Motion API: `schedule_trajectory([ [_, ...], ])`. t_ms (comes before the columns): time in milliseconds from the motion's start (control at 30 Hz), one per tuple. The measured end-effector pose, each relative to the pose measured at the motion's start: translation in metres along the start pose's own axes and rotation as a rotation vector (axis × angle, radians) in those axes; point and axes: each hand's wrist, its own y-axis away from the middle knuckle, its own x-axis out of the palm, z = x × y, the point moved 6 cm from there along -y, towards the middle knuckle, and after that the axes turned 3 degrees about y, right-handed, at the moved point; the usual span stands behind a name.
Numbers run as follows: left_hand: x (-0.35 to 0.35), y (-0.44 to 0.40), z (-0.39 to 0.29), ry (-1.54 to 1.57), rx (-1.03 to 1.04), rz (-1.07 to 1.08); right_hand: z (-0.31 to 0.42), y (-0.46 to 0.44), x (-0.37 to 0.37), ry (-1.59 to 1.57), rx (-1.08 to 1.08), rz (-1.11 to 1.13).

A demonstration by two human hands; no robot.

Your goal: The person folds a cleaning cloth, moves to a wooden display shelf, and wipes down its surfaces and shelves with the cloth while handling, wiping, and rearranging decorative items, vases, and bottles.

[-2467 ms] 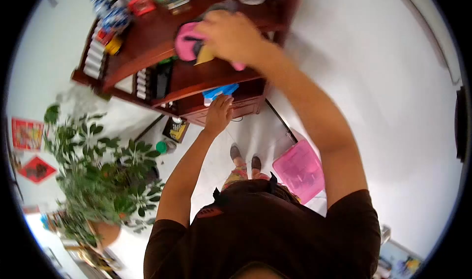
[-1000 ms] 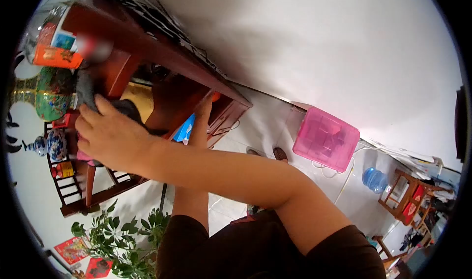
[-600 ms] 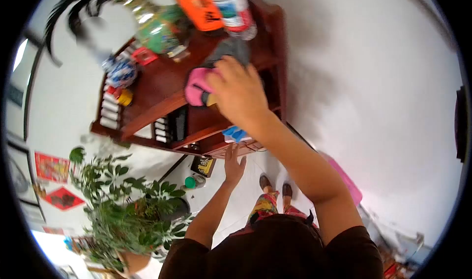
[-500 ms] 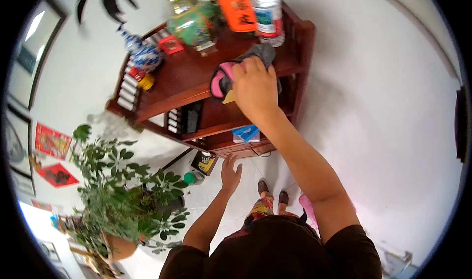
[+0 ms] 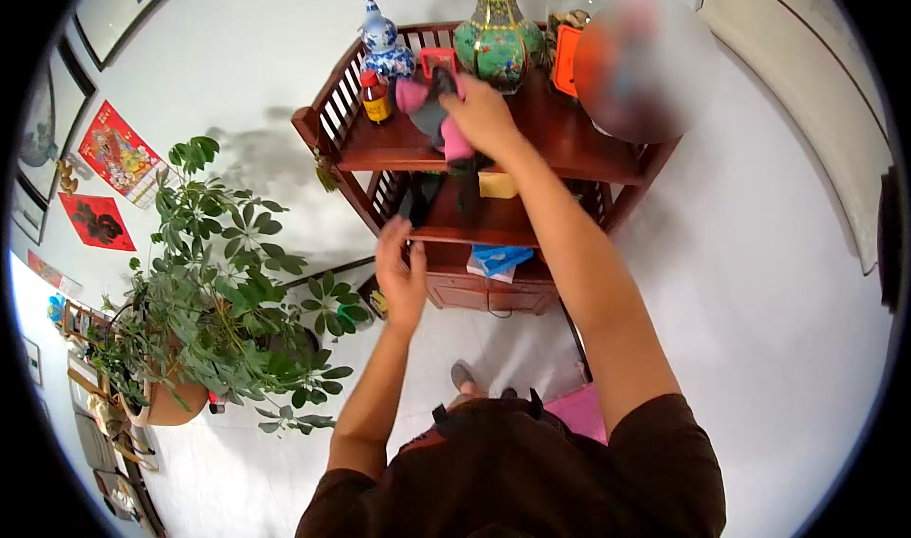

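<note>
The right hand (image 5: pixel 482 119) is gripping the cloth (image 5: pixel 433 118), which is hanging from its fingers; the left hand (image 5: pixel 400 270), loosely uncurled, is hovering lower, apart from it.

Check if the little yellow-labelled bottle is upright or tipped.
Upright: the bottle stands on the top shelf, its red cap uppermost.
</note>
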Motion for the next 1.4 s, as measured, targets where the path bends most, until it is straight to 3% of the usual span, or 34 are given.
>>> schedule_trajectory([
  [33,-0.001,-0.014,-0.003,0.031,0.013,-0.036,-0.006,-0.007,-0.003,-0.160,0.022,0.036],
  [100,0.000,-0.044,-0.019,-0.051,0.078,-0.085,-0.002,-0.002,-0.014,0.311,0.115,-0.075],
  [200,0.017,-0.078,-0.010,-0.265,0.129,-0.087,0.015,0.013,-0.014,0.489,-0.229,-0.149],
  [300,0.043,-0.093,0.011,-0.514,0.188,-0.053,0.008,0.037,0.022,0.486,-0.349,0.081],
  [433,0.051,-0.094,0.021,-0.703,0.227,-0.002,0.008,0.044,0.031,0.477,-0.317,0.285],
  [600,0.047,-0.095,0.019,-0.795,0.298,0.071,-0.001,0.088,0.000,0.604,-0.409,-0.096],
  [767,0.045,-0.093,0.014,-0.823,0.337,0.100,-0.031,0.157,-0.094,0.714,-0.431,-0.431],
  [833,0.046,-0.091,0.012,-0.825,0.315,0.114,-0.049,0.178,-0.124,0.713,-0.382,-0.418],
  [967,0.050,-0.095,0.017,-0.797,0.312,0.128,-0.056,0.215,-0.199,0.517,-0.390,-0.736],
  [1033,0.050,-0.092,0.015,-0.791,0.316,0.140,-0.059,0.207,-0.237,0.333,-0.284,-0.906],
  [1133,0.051,-0.092,0.013,-0.792,0.335,0.157,-0.085,0.175,-0.248,0.017,-0.067,-0.896],
  [1333,0.048,-0.094,0.020,-0.761,0.389,0.184,-0.198,0.231,-0.164,0.259,0.102,-0.896],
  [1400,0.048,-0.093,0.020,-0.748,0.400,0.179,-0.256,0.273,-0.125,0.199,0.390,-0.650],
])
